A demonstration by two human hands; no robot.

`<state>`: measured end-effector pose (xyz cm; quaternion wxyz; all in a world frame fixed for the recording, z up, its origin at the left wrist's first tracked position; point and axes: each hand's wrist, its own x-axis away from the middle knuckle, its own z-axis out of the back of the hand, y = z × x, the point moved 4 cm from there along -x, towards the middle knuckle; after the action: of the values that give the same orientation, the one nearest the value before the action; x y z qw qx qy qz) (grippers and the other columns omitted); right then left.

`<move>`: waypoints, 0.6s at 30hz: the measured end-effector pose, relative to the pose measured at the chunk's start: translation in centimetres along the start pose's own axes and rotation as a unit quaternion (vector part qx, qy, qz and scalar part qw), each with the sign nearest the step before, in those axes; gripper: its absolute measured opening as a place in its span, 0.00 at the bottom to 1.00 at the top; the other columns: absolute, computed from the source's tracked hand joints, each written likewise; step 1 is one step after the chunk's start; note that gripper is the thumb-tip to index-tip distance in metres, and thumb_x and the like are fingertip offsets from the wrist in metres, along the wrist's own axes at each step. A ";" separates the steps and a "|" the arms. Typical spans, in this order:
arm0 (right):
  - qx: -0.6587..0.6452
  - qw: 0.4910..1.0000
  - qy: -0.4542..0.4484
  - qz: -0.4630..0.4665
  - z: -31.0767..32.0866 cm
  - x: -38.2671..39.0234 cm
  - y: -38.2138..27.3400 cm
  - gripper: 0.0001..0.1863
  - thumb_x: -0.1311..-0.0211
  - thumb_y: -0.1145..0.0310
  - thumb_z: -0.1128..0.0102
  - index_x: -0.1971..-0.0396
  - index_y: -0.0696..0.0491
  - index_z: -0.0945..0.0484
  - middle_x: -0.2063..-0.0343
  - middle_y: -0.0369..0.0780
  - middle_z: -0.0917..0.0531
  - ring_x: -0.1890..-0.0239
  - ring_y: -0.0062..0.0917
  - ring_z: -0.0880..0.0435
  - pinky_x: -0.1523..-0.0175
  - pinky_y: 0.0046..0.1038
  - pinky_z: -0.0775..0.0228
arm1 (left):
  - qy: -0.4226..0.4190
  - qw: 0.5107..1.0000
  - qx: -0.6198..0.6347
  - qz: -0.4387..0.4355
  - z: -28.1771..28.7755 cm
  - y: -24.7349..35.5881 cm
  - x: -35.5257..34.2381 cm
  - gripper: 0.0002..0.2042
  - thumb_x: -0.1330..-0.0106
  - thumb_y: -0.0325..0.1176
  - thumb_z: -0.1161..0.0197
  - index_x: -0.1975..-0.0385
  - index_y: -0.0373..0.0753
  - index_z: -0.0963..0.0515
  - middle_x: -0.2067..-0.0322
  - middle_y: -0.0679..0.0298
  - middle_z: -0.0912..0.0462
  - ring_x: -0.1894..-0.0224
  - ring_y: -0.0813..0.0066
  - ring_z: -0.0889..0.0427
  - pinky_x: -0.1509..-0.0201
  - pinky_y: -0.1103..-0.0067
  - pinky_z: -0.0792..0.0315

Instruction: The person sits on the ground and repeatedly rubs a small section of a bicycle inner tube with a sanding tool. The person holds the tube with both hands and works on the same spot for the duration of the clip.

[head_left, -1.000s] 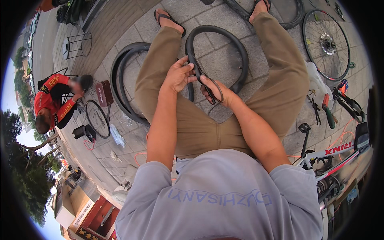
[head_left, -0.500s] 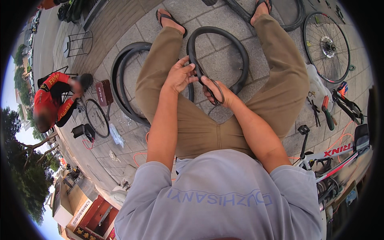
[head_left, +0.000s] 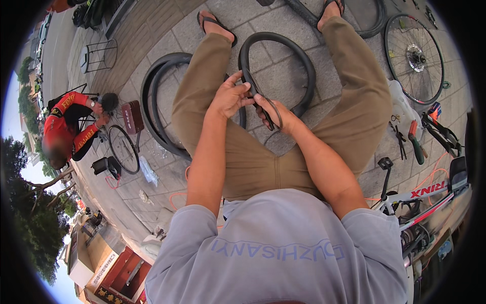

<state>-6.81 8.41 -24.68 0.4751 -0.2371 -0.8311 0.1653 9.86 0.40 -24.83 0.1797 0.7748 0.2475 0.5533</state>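
A black bicycle inner tube (head_left: 310, 71) hangs in a loop between my legs, over the paving. My left hand (head_left: 231, 99) pinches the tube's left side, thumb and index finger pressed to it and the other fingers curled. Just below and to the right, my right hand (head_left: 276, 112) is closed round the lower end of the tube. A thin dark strip curves out over the right hand's fingers; whether it belongs to the tube is unclear. The right fingertips are partly hidden behind the tube.
A black tire (head_left: 148, 101) lies by my left leg. On the right are a spoked wheel (head_left: 416, 58), pliers (head_left: 400, 142), a tool with a green handle (head_left: 418, 152) and a white bicycle frame (head_left: 412, 195). At left, a person in red (head_left: 66, 121) bends beside a small wheel (head_left: 123, 149).
The tube's upper loop has shifted slightly right and up. My hands keep nearly the same place and hold. The person in red has moved their hands slightly.
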 end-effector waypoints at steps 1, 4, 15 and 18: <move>-0.003 1.000 -0.001 -0.001 0.1 0.1 -0.2 0.36 0.28 0.30 0.46 0.64 0.55 0.22 0.76 0.33 0.28 0.78 0.19 0.30 0.72 0.25 0.36 | -0.001 1.000 0.004 -0.001 -0.2 0.0 0.0 0.33 0.23 0.20 0.41 0.21 0.35 0.47 0.52 0.56 0.14 0.54 0.63 0.11 0.51 0.62 0.12; -0.014 1.000 -0.004 -0.007 0.3 -0.4 0.4 0.37 0.28 0.29 0.45 0.64 0.55 0.22 0.76 0.33 0.28 0.79 0.20 0.30 0.73 0.25 0.37 | -0.001 1.000 0.000 0.000 -0.4 0.2 0.2 0.33 0.23 0.21 0.42 0.21 0.35 0.46 0.52 0.56 0.14 0.54 0.62 0.11 0.50 0.62 0.12; -0.028 1.000 -0.007 -0.005 0.3 -0.2 0.4 0.36 0.29 0.29 0.45 0.67 0.54 0.23 0.78 0.32 0.29 0.81 0.19 0.32 0.75 0.24 0.39 | -0.006 1.000 0.008 -0.001 -0.8 0.1 0.3 0.32 0.23 0.21 0.41 0.22 0.35 0.45 0.54 0.57 0.13 0.55 0.64 0.10 0.51 0.64 0.11; -0.019 1.000 -0.003 -0.001 0.3 -0.3 0.5 0.36 0.29 0.29 0.45 0.66 0.54 0.22 0.79 0.32 0.29 0.81 0.19 0.32 0.75 0.24 0.40 | -0.014 1.000 0.009 0.000 -0.9 0.1 0.2 0.32 0.23 0.22 0.41 0.22 0.35 0.45 0.54 0.57 0.13 0.55 0.64 0.10 0.51 0.65 0.12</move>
<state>-6.83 8.66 -25.37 0.4681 -0.2448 -0.8358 0.1497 9.14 0.44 -24.30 0.1762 0.7837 0.2504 0.5404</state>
